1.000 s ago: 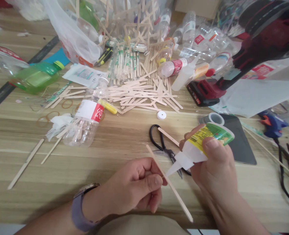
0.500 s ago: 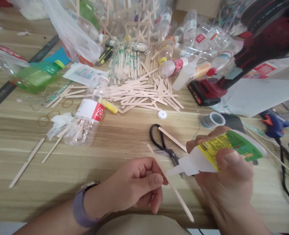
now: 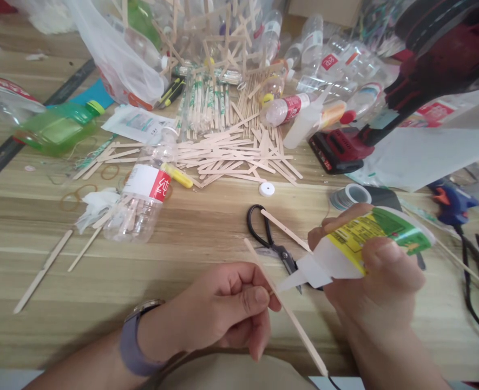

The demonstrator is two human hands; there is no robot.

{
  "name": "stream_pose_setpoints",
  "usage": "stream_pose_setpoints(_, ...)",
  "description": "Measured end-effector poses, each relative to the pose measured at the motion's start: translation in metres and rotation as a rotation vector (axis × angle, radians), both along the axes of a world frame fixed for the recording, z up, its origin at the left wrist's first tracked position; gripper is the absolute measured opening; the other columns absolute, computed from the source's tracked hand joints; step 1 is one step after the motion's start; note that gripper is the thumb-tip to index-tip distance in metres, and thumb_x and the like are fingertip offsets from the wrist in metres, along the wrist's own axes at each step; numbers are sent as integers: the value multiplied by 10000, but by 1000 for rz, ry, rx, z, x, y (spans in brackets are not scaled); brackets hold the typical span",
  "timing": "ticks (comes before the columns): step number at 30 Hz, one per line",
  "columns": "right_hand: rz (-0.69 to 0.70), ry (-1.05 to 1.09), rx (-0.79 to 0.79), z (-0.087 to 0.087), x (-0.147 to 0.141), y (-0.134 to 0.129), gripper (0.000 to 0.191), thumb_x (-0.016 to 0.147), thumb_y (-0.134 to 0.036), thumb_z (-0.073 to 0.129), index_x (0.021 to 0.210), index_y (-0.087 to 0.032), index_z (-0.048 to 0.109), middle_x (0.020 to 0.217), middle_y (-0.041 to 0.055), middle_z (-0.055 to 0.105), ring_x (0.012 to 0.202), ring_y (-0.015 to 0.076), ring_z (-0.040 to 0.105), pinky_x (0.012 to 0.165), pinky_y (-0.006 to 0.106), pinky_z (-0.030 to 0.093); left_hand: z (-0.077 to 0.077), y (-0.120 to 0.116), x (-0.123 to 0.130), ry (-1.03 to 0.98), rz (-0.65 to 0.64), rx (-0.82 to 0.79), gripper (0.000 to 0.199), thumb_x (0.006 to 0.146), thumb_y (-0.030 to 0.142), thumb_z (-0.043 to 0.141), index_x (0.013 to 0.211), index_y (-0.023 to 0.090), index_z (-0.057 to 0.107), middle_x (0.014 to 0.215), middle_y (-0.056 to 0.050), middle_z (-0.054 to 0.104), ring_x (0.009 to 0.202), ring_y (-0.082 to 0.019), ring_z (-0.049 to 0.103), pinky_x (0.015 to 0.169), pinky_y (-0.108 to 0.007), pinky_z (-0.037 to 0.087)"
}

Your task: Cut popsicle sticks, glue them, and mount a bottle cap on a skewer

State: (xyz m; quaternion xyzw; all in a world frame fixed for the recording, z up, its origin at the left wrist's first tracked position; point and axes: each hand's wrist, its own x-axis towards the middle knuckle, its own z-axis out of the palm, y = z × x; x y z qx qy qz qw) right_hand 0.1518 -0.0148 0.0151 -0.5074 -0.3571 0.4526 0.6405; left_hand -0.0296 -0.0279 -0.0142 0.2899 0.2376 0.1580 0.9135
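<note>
Pinched between the thumb and fingers of my left hand [image 3: 239, 306] is a flat wooden craft stick [image 3: 300, 324], slanting down to the right. My right hand [image 3: 379, 287] is wrapped round a glue bottle [image 3: 347, 254] with a white nozzle and a yellow and green label. The nozzle tip points left and meets, or nearly meets, the stick's edge beside my left fingertips; I cannot tell whether it touches. Black-handled scissors [image 3: 282, 252] lie just beyond, partly behind the bottle. Another craft stick [image 3: 286, 230] rests across them.
A clear plastic bottle [image 3: 142, 200] with sticks inside lies left of centre. Loose craft sticks [image 3: 227, 154] are heaped behind, near a white cap [image 3: 267, 189]. At right are a wire spool [image 3: 350, 197], a red power tool [image 3: 340, 149] and a blue glue gun [image 3: 454, 203].
The craft stick's near end has shifted slightly down and right. The glue bottle has tilted a little, its base moving left. Both hands keep their hold.
</note>
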Motion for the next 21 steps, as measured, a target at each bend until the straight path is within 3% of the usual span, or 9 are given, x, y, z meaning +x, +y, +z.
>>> stream_pose_setpoints(10, 39, -36, 71, 0, 5, 0, 350, 599, -502, 842, 791, -263, 673, 558, -34, 562, 434, 127, 406, 365, 297, 255, 0, -1, -1, -10, 33, 37, 403, 868, 566, 602, 780, 182, 520, 520, 52, 551, 351, -45, 276, 357, -192, 183)
stream_pose_setpoints(15, 133, -86, 122, -1, 12, 2, 319, 628, -500, 825, 785, -266, 675, 567, -24, 580, 435, 137, 427, 363, 306, 287, 3, 0, -1, 20, 17, 45, 413, 869, 568, 599, 749, 183, 509, 525, 50, 554, 360, -41, 318, 365, -181, 215)
stream_pose_setpoints(21, 91, -101, 71, -2, 9, 0, 346, 638, -537, 806, 767, -249, 664, 562, -35, 534, 445, 117, 388, 382, 300, 244, 3, 0, 0, 79, 8, 60, 431, 851, 595, 604, 781, 173, 558, 547, 38, 578, 349, -43, 327, 341, -188, 205)
